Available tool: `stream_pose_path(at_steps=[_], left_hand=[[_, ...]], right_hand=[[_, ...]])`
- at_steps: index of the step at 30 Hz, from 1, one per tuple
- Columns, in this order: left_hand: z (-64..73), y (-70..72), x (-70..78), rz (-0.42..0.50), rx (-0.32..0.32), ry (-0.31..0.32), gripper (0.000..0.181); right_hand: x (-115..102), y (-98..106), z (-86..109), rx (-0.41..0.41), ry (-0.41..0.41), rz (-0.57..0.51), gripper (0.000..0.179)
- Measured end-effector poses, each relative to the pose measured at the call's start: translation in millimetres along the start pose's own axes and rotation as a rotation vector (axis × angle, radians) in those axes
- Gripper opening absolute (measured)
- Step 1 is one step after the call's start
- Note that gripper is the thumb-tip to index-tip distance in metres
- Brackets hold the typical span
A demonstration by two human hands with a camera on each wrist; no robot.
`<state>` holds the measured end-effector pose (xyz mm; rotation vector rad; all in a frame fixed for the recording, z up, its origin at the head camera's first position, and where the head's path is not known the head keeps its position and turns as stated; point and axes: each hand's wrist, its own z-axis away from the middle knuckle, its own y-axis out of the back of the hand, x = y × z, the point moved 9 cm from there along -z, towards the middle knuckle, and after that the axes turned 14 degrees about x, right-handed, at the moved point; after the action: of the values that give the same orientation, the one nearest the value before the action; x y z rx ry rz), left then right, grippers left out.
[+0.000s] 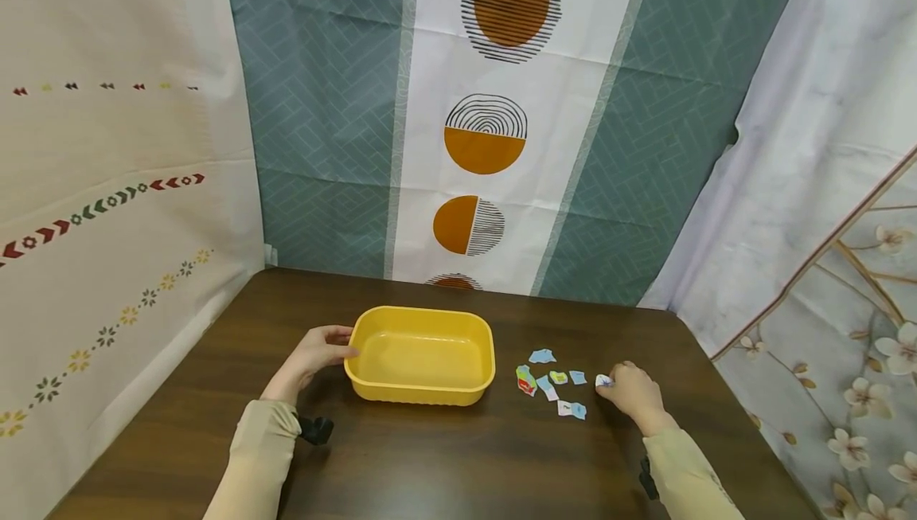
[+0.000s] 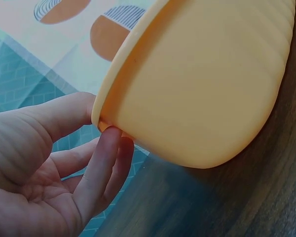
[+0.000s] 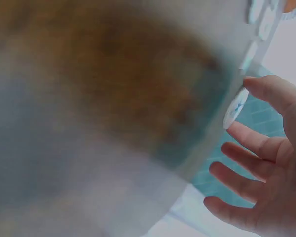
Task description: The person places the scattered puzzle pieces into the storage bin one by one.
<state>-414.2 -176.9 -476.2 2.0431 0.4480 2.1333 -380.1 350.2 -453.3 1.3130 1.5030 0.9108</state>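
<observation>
Nearby, flat scraps (image 1: 547, 389) between yellow tray (image 1: 419, 394) in left grip (image 1: 315, 354) and white piece (image 1: 602, 381) in right grip (image 1: 634, 392)

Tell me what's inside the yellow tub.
Yellow tub: no items visible, just bare floor. Hidden: the near wall's inner face, behind its rim, plus some left rim under the left hand.

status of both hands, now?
Left hand: closed, pinching the yellow tray's rim at its left end.
Right hand: closed at thumb and forefinger on a white piece, other fingers spread.
</observation>
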Motion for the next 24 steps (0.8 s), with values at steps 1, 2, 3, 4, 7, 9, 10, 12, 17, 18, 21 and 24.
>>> stream_pose_path(at_steps=[1,2,3,4,7,9,10,12,17,18,21,24], left_hand=[[-0.3,0.0,-0.1,0.0,0.0,0.0,0.056],[-0.4,-0.1,-0.4,0.001,0.0,0.0,0.056],[-0.5,-0.2,-0.6,0.001,0.001,0.001,0.056],[-0.5,-0.5,-1.2,0.001,0.002,0.002,0.056],[-1.1,-0.4,-2.7,0.004,0.007,0.007,0.057],[-0.9,-0.9,-3.4,0.005,0.008,0.01,0.056],[-0.9,-1.1,-4.0,0.008,0.01,0.014,0.056],[-0.5,-1.5,-3.9,0.009,0.01,0.015,0.055],[-0.4,-2.2,-3.8,0.011,0.008,0.008,0.055],[-0.4,-2.3,-4.0,0.013,0.006,0.008,0.055],[-0.8,-3.1,-3.9,0.017,0.005,0.006,0.055],[-0.5,-2.6,-3.8,0.012,0.004,0.006,0.056]], right_hand=[[-3,4,-2.2,0.027,0.006,0.0,0.031],[-7,9,-4.8,0.055,0.014,-0.002,0.031],[-12,15,-8.1,0.08,0.02,-0.007,0.032],[-18,20,-11.6,0.1,0.027,-0.014,0.032],[-41,38,-23.6,0.154,0.056,-0.031,0.032],[-59,50,-32.4,0.183,0.077,-0.037,0.033],[-69,55,-36.6,0.196,0.09,-0.037,0.033],[-89,65,-44.7,0.213,0.112,-0.04,0.035],[-136,77,-60.1,0.212,0.149,-0.05,0.038],[-145,77,-62.4,0.208,0.153,-0.052,0.038],[-169,77,-67.3,0.201,0.163,-0.061,0.038],[-195,76,-70.4,0.203,0.179,-0.072,0.038]])
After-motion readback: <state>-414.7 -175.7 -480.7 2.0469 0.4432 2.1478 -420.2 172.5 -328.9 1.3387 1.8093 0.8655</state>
